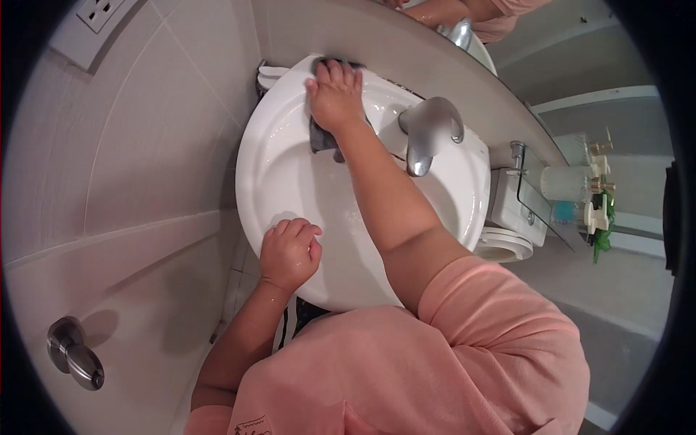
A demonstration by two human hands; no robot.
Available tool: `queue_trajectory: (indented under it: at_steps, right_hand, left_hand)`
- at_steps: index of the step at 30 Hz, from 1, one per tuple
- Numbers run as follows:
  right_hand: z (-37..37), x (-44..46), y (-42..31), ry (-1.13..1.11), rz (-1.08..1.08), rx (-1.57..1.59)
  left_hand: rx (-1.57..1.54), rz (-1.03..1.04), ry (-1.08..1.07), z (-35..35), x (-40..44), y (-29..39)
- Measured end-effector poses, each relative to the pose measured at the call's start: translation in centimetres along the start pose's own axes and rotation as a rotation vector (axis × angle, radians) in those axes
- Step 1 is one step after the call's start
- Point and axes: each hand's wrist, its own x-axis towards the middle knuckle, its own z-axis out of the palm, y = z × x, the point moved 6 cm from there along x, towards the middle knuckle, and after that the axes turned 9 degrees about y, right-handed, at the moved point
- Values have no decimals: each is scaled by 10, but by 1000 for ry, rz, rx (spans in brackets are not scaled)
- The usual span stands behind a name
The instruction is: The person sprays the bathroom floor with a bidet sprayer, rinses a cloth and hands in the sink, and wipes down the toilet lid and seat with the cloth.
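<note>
My right hand presses a dark grey cloth against the back left part of a white sink. Parts of the cloth show past the fingertips and below the palm. To the right of that hand stands a chrome faucet, its body partly blurred. At the sink's front left rim rests my left hand, with its fingers loosely bent and a little apart and nothing visible in them. Drops of water show on the sink and on the left wrist.
A toilet stands right of the sink, below a glass shelf with pump bottles and a green plant. Along the back wall runs a mirror. On the left are a door handle and a wall outlet.
</note>
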Motion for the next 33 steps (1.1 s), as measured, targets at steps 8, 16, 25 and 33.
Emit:
queue_trajectory:
  at_steps: [8, 16, 25, 33]
  right_hand:
    - [15, -18, -82, -51, -393, 210]
    - [5, -163, -130, 109, -416, 763]
    - [-48, -318, 9, -721, -318, 994]
    - [-74, -251, 89, -430, 165, 752]
  left_hand:
    - [0, 41, 71, -6, 0, 5]
    - [4, 197, 397, -32, -24, 6]
    - [91, 29, 48, 0, -1, 13]
    - [-583, 25, -373, 107, 11, 38]
